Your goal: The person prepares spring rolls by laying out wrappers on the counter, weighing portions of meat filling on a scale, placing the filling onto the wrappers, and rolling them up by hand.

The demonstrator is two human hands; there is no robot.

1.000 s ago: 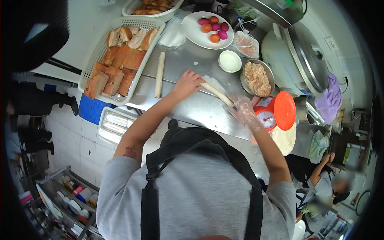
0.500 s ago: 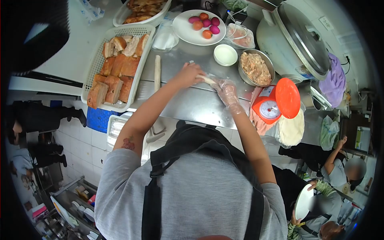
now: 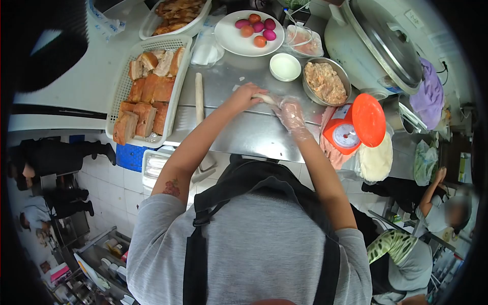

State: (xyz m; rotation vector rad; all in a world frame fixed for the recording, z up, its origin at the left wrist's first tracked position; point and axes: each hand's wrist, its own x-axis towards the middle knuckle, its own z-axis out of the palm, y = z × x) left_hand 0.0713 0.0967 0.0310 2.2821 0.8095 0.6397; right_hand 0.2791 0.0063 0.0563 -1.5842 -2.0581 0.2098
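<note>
My bare left hand (image 3: 248, 96) is closed on the left end of a short pale roll, which looks like a spring roll (image 3: 264, 98). My right hand (image 3: 292, 115), in a clear plastic glove, is closed round the other end, so that end is hidden. Both hands are just above the metal counter (image 3: 254, 134). Small white scraps (image 3: 236, 87) lie beyond my left hand. Past my right hand stand a steel bowl of minced filling (image 3: 325, 84) and a small white bowl (image 3: 285, 67). To the left of my left forearm lies a long pale stick (image 3: 199, 96).
On the left, a white basket (image 3: 187, 53) holds roasted pork slabs. A plate (image 3: 223, 33) of pink and orange eggs stands at the back. An orange scale (image 3: 345, 133), a pale stack of wrappers (image 3: 376, 157) and a large lidded pot (image 3: 351, 56) are right. Other people work behind.
My hands stay on the roll, with only small finger movements. The view has shifted slightly. At the lower right, a person has turned and the white plate they held is out of sight.
</note>
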